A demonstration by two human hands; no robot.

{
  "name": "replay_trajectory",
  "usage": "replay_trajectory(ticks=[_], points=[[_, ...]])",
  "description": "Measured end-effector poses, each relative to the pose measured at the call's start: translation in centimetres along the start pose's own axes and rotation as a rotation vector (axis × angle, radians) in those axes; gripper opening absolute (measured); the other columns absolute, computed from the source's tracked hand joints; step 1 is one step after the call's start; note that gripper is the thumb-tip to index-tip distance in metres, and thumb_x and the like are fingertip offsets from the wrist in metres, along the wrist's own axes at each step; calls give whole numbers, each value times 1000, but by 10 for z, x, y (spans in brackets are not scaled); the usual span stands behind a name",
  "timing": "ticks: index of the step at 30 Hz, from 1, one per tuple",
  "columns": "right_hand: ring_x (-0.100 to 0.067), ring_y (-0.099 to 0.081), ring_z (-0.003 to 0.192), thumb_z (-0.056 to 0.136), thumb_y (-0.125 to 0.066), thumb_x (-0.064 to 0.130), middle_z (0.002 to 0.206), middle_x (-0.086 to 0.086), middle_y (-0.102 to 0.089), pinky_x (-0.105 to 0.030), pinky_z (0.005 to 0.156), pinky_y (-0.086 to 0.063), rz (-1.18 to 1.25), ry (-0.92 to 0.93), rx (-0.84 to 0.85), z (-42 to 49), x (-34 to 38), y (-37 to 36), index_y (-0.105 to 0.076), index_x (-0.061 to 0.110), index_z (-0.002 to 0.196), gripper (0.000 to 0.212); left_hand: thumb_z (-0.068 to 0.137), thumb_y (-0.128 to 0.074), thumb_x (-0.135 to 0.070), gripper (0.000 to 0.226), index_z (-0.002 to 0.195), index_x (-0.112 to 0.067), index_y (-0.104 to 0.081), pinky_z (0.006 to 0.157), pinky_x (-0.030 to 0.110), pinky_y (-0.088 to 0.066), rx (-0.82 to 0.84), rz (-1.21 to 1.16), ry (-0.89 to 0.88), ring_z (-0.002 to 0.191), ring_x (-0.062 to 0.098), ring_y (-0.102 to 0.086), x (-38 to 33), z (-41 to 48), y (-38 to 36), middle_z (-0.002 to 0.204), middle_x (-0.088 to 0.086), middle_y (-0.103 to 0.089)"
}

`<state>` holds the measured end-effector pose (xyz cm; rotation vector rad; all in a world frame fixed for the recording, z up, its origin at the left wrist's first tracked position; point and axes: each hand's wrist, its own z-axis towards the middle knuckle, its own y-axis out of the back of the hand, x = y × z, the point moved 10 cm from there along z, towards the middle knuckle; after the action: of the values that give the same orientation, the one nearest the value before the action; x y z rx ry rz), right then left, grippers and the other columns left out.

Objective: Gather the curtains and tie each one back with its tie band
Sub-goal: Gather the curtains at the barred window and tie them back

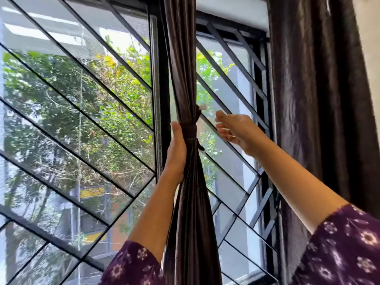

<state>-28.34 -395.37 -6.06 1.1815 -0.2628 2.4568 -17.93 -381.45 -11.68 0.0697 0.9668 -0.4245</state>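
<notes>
The tops and bottoms of both curtains run out of view, so how they hang and where they end cannot be seen. The fingers of the left hand (176, 153) are hidden behind the gathered curtain (190, 202). Only the palm and thumb show, cupped round the bundle's left side just under the tie band (190, 130), with the thumb lying straight up along the fabric to the band's edge. The band's fastening is hard to make out. A small white tab (202, 108) sticks out on the right just above it and a dark end pokes out just below, but how they join is unclear.

The right hand (236, 130) is to the right of the band, apart from the fabric. Its palm faces the curtain, its fingers are loosely spread and it has hold of nothing.

There are two curtains, both of dark brown, shiny cloth. One is cinched at the middle of the window (82, 99), in front of its dark upright post. The other, the loose curtain (312, 99), hangs untied at the right edge. One tie band is visible (none can be seen on the loose curtain). There are two bare forearms, and two purple flower-print sleeves (349, 243) are cut off at the bottom. Slanting grille bars (86, 118) cross the panes, and blurred trees lie beyond.
</notes>
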Motion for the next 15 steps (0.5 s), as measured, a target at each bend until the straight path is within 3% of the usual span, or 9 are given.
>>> replay_trajectory(ticks=[2,4,7,9,11,15], points=[[-13,-44,68,86,-64,35,80,-5,-50,-19,58,-41,-34,-34,-19,-5,-13,20,-56,9,100,30,68,-21,-91,98,124,-19,-54,106,47,-35,-122,18,-60,115,32,-53,-15,-3,13,123,12,-58],[-14,-44,67,86,-65,32,78,-5,-50,-22,62,-40,-71,-52,-85,-8,-21,44,-56,9,94,27,90,-25,-68,66,114,-12,-51,97,37,-38,-344,142,-248,107,25,-52,-46,-15,26,112,9,-56],[-9,-46,56,87,-66,30,68,-2,-51,-18,57,-43,-223,-11,-210,-8,-22,84,-57,13,76,22,91,-41,-50,51,104,-3,-51,93,37,-32,-642,332,-570,106,29,-49,-99,-54,25,103,8,-53],[-10,-55,58,86,-66,32,70,-2,-59,-25,64,-51,-383,44,-280,-5,-18,111,-64,13,80,20,89,-48,-43,42,101,-3,-52,91,34,-30,-723,388,-764,101,28,-46,-123,-74,4,100,11,-53],[-15,-64,78,82,-69,37,84,-1,-70,-37,80,-54,-523,105,-380,-2,-11,140,-71,14,87,24,90,-52,-37,35,97,-3,-53,89,37,-35,-703,422,-939,96,28,-46,-138,-83,-31,97,13,-53],[-21,-65,89,80,-68,30,87,-7,-72,-38,84,-50,-669,268,-517,2,14,189,-72,10,91,22,86,-57,-29,27,94,-3,-55,88,34,-35,-480,481,-1091,93,29,-48,-142,-74,-124,96,13,-55]])
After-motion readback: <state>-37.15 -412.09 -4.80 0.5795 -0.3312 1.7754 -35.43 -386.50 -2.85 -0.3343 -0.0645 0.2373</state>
